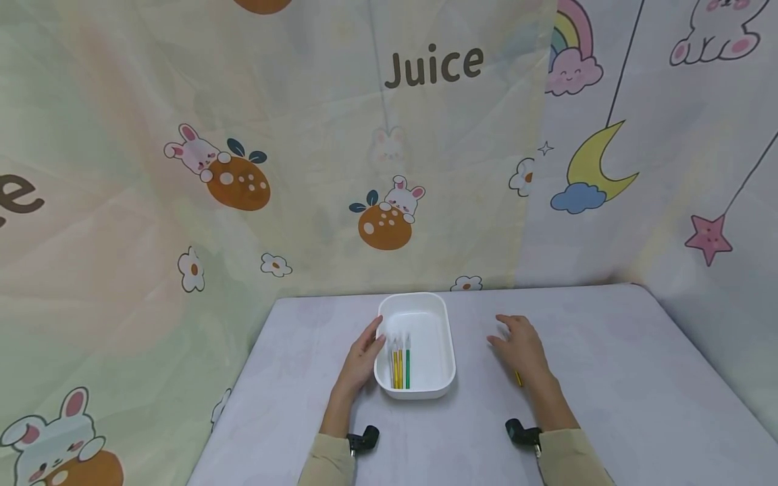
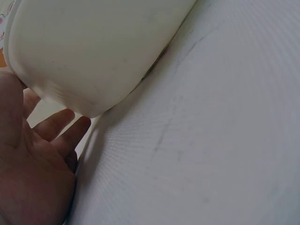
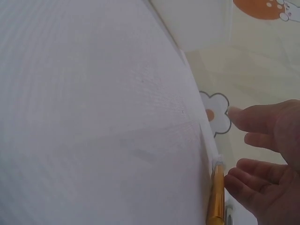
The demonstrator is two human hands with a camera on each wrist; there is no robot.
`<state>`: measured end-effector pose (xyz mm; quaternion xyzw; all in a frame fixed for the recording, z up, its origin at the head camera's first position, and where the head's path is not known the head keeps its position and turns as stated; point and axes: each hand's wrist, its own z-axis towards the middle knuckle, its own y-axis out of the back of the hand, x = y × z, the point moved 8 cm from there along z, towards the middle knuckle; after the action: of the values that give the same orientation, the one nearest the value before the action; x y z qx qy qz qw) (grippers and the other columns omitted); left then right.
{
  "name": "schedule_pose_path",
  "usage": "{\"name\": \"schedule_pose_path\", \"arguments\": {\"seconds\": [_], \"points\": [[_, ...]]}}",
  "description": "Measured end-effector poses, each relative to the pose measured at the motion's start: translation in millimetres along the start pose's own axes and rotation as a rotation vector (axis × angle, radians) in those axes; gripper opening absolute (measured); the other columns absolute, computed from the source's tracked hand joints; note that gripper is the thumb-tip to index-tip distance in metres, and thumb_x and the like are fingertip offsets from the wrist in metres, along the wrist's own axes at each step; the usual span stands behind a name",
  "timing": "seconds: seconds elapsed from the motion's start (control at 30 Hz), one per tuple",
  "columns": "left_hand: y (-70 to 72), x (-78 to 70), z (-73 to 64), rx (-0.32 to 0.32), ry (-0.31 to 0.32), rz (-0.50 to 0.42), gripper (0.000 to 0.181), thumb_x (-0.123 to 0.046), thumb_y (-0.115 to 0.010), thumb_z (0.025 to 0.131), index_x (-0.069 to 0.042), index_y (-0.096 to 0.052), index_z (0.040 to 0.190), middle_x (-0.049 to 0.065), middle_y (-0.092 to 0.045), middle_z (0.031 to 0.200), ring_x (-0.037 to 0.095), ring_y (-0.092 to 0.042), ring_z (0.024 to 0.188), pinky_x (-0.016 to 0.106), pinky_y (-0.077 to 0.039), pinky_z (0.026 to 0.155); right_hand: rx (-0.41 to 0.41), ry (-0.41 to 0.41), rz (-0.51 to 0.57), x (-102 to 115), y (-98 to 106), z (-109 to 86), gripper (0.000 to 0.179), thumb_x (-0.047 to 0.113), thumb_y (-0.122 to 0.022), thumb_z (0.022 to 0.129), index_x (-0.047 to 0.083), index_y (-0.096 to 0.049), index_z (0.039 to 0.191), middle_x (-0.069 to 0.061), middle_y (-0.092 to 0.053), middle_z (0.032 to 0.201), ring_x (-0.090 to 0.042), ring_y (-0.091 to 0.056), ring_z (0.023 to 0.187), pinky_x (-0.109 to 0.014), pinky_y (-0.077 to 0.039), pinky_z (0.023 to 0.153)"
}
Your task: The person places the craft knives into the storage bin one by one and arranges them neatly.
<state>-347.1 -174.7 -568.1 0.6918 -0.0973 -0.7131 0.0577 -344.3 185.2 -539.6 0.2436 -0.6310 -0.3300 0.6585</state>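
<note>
My left hand [image 1: 360,359] holds the left side of a white rectangular tray [image 1: 451,351], thumb at the rim and fingers along the outer wall. Inside the tray, toward its near left, lie several slim pen-like sticks [image 1: 400,368], yellow and green with pale, clear-looking ends. To the right of the tray, my right hand [image 1: 524,347] is over the table, fingers bent loosely and apart from the thumb, with nothing between them. Close by its fingers in the right wrist view lies a shiny gold pen-like stick [image 3: 216,194], with a silvery piece [image 3: 228,214] beside it, partly hidden.
A white cloth covers the table [image 1: 638,378]. Behind and at both sides hang printed curtains [image 1: 316,169] with rabbits, flowers and a moon, meeting the table's back edge. Each wrist wears a black camera [image 1: 363,439].
</note>
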Motion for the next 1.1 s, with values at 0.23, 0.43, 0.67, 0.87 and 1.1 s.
{"name": "schedule_pose_path", "arguments": {"seconds": [0.23,0.43,0.67,0.87,1.1], "points": [[-0.1,1.8,0.9,0.001,-0.002,0.006,0.05,-0.035,-0.056,0.108,-0.036,-0.045,0.157,-0.006,-0.032,0.17,0.025,-0.024,0.16,0.051,-0.023,0.129,0.016,-0.016,-0.004,-1.4,-0.9,-2.0,0.063,0.023,-0.075,0.096,0.001,-0.051,0.15,-0.032,-0.047,0.148,-0.049,-0.05,0.135,-0.064,-0.046,0.111],[-0.9,2.4,1.4,0.01,-0.008,-0.003,0.052,-0.034,-0.056,0.108,-0.032,-0.045,0.158,-0.006,-0.032,0.17,0.024,-0.024,0.161,0.052,-0.022,0.129,0.028,-0.024,-0.035,-2.5,-2.9,-2.5,0.062,0.024,-0.074,0.096,-0.001,-0.053,0.148,-0.033,-0.048,0.147,-0.051,-0.048,0.137,-0.065,-0.043,0.113],[0.3,-0.4,0.5,0.001,-0.013,-0.012,0.049,-0.033,-0.056,0.108,-0.035,-0.046,0.157,-0.006,-0.034,0.169,0.023,-0.024,0.16,0.051,-0.021,0.13,0.027,-0.014,-0.035,-3.0,-3.5,-1.8,0.059,0.023,-0.074,0.096,-0.002,-0.056,0.145,-0.034,-0.05,0.146,-0.052,-0.048,0.136,-0.066,-0.043,0.112],[1.5,-0.5,0.3,-0.008,-0.012,0.003,0.048,-0.032,-0.055,0.108,-0.037,-0.047,0.155,-0.005,-0.033,0.17,0.024,-0.024,0.161,0.052,-0.022,0.129,0.028,-0.001,-0.03,-4.5,-4.0,-1.7,0.058,0.023,-0.074,0.095,-0.004,-0.057,0.143,-0.033,-0.054,0.141,-0.05,-0.055,0.129,-0.064,-0.048,0.108],[-0.1,-0.3,0.7,0.003,-0.013,-0.007,0.05,-0.032,-0.055,0.108,-0.034,-0.046,0.157,-0.005,-0.033,0.17,0.024,-0.024,0.16,0.052,-0.022,0.129,0.056,0.009,-0.047,-5.1,-3.8,-4.1,0.053,0.019,-0.074,0.095,-0.006,-0.06,0.139,-0.033,-0.06,0.13,-0.045,-0.061,0.114,-0.061,-0.052,0.1]]}}
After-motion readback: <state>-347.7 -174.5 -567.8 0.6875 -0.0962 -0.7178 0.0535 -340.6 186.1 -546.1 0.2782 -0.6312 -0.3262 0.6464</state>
